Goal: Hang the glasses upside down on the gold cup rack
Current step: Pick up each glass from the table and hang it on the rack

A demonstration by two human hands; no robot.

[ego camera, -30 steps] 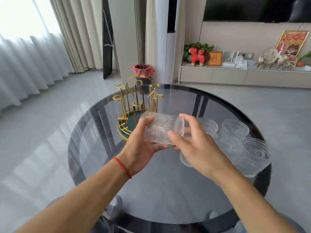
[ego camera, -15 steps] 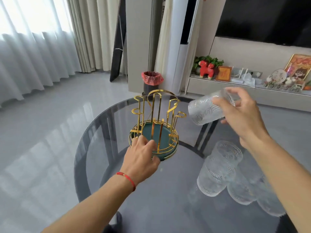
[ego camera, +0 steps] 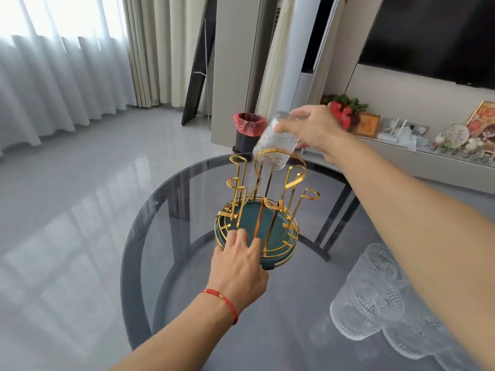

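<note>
The gold cup rack (ego camera: 288, 183) stands on a round green base tray (ego camera: 278, 259) in the middle of the dark glass table (ego camera: 166, 236). My right hand (ego camera: 316, 129) grips a clear embossed glass (ego camera: 276, 141) by its bottom, mouth down, tilted, just over the rack's far prongs. My left hand (ego camera: 241, 263) rests fingertips on the near rim of the tray. Several more embossed glasses (ego camera: 375, 298) stand clustered on the table at the right, partly hidden by my right forearm.
A black bin with a red liner (ego camera: 247, 129) stands on the floor beyond the table. A low cabinet with ornaments (ego camera: 428, 145) runs along the right wall under a dark screen. Curtains hang at the left.
My right hand has carried the glass leftwards and turned it mouth down above the rack. My left hand stays on the tray's rim. The view has come closer to the rack.
</note>
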